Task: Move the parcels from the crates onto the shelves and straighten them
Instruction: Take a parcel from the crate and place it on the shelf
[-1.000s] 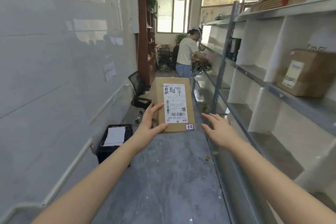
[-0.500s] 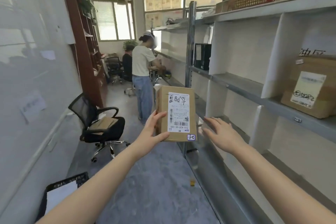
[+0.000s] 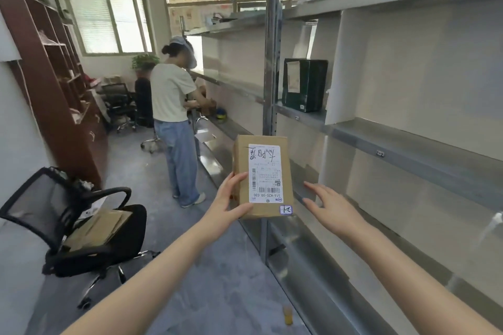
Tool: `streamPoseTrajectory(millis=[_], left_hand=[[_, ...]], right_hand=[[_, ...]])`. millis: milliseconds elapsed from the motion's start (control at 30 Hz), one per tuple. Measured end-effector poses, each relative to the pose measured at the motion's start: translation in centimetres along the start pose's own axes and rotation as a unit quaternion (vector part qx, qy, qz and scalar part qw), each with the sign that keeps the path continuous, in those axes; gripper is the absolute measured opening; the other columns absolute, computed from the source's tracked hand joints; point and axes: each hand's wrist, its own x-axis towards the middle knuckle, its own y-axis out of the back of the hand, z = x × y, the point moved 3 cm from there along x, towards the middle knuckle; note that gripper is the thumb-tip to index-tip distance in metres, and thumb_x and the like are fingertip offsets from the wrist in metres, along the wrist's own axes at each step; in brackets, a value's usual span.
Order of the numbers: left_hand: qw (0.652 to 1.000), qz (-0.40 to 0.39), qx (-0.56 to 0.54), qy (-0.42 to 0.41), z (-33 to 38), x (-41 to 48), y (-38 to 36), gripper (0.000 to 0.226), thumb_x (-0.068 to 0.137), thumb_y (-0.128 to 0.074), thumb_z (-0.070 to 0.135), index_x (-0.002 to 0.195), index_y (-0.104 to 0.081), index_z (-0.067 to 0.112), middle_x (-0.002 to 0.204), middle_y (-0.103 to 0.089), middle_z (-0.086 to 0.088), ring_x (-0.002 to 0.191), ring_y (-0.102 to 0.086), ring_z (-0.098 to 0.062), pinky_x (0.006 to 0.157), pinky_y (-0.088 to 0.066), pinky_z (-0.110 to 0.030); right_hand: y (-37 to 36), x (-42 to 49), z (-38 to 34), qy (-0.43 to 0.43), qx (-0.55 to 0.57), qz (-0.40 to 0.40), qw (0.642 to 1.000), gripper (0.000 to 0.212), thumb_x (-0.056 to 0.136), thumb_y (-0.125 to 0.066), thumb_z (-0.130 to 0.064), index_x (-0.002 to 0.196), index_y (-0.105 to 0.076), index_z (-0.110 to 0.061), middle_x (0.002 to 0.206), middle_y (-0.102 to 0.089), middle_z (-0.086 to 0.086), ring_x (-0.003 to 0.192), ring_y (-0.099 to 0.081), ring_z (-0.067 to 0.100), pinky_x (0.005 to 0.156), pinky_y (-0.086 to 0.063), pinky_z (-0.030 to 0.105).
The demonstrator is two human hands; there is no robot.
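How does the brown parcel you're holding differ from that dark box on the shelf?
The brown cardboard parcel is tan; the dark green box is nearly black. The parcel is gripped in mid-air by the left hand; the green box stands on the shelf. Both carry a white label.

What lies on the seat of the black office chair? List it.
The seat of the black office chair carries flattened brown cardboard pieces, with a white paper at their back edge. Anything beneath the cardboard is covered.
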Motion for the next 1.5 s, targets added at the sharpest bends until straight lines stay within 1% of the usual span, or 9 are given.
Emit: streamPoseTrajectory(millis=[167,333,533,800,967,1067,1267,1400,1500], left_hand=[[0.999,-0.032,-0.036,0.024,-7.2,9.5,4.5,0.073,0.073,-0.073,0.060,0.134,-0.034,0.067,0.161,-0.021,0.010,0.143,-0.036,-0.018,0.115,-0.037,-0.050],[0.994,-0.092,-0.052,0.020,-12.8,18.5,7.4,0.068,0.076,-0.071,0.054,0.131,-0.034,0.069,0.160,-0.022,0.009,0.144,-0.033,-0.016,0.115,-0.038,-0.045],[0.979,-0.200,-0.037,-0.020,-19.9,31.1,9.1,0.071,0.079,-0.070,0.058,0.137,-0.030,0.065,0.159,-0.019,0.013,0.145,-0.028,-0.016,0.118,-0.033,-0.048],[0.954,-0.287,-0.036,-0.080,-25.0,40.5,7.1,0.068,0.076,-0.065,0.064,0.132,-0.029,0.070,0.161,-0.004,0.022,0.148,-0.024,-0.015,0.121,-0.027,-0.043],[0.944,-0.313,-0.059,-0.091,-27.9,44.6,4.0,0.065,0.075,-0.065,0.059,0.128,-0.030,0.072,0.161,-0.002,0.025,0.147,-0.022,-0.008,0.100,-0.031,-0.004],[0.938,-0.323,-0.067,-0.105,-29.8,46.8,1.7,0.065,0.086,-0.070,0.044,0.131,-0.031,0.069,0.159,-0.002,0.027,0.144,-0.020,0.004,0.091,-0.031,0.003],[0.926,-0.336,-0.100,-0.139,-33.0,49.6,-3.2,0.064,0.079,-0.067,0.055,0.131,-0.032,0.070,0.160,-0.002,0.027,0.147,-0.023,-0.004,0.101,-0.045,-0.016],[0.917,-0.350,-0.110,-0.154,-33.9,51.2,-6.1,0.067,0.092,-0.068,0.035,0.123,-0.029,0.079,0.161,-0.001,0.025,0.147,-0.019,-0.006,0.098,-0.038,-0.006],[0.918,-0.344,-0.092,-0.173,-35.3,52.7,-7.6,0.065,0.092,-0.067,0.042,0.129,-0.026,0.076,0.162,-0.004,0.025,0.149,-0.016,-0.008,0.114,-0.032,-0.027]], right_hand=[[-3.1,10.8,-1.0,-0.015,-0.001,0.000,1.000,0.054,0.100,-0.039,-0.050,0.151,-0.030,-0.034,0.156,-0.034,-0.003,0.144,-0.029,0.015,0.118,-0.023,0.034],[-6.3,19.2,-1.0,-0.067,-0.006,0.002,0.998,0.054,0.099,-0.039,-0.049,0.151,-0.029,-0.036,0.156,-0.034,-0.003,0.145,-0.027,0.015,0.118,-0.021,0.047],[-10.8,27.3,-0.1,-0.169,-0.026,0.047,0.984,0.063,0.093,-0.033,-0.061,0.151,-0.027,-0.036,0.158,-0.030,-0.003,0.147,-0.021,0.018,0.120,-0.015,0.048],[-14.3,31.8,1.3,-0.285,-0.007,0.124,0.950,0.050,0.101,-0.035,-0.047,0.149,-0.035,-0.032,0.152,-0.040,-0.007,0.142,-0.030,0.014,0.119,-0.014,0.042],[-16.0,35.1,3.4,-0.287,-0.036,0.139,0.947,0.056,0.099,-0.038,-0.052,0.151,-0.028,-0.034,0.151,-0.041,-0.006,0.141,-0.032,0.014,0.120,-0.017,0.041],[-16.5,36.8,5.6,-0.297,-0.045,0.155,0.941,0.061,0.096,-0.044,-0.055,0.151,-0.026,-0.037,0.149,-0.044,-0.005,0.137,-0.038,0.016,0.115,-0.029,0.037],[-18.7,39.1,10.3,-0.278,0.085,0.222,0.931,0.072,0.088,-0.062,-0.051,0.150,-0.026,-0.040,0.143,-0.051,-0.007,0.132,-0.045,0.007,0.104,-0.037,0.026],[-20.4,40.0,13.0,-0.267,0.145,0.274,0.913,0.079,0.084,-0.071,-0.046,0.148,-0.025,-0.044,0.137,-0.053,-0.010,0.126,-0.051,0.007,0.106,-0.040,0.029],[-21.3,41.1,14.3,-0.244,0.177,0.308,0.902,0.076,0.085,-0.074,-0.035,0.141,-0.024,-0.051,0.127,-0.050,-0.019,0.115,-0.052,-0.001,0.100,-0.039,0.019]])
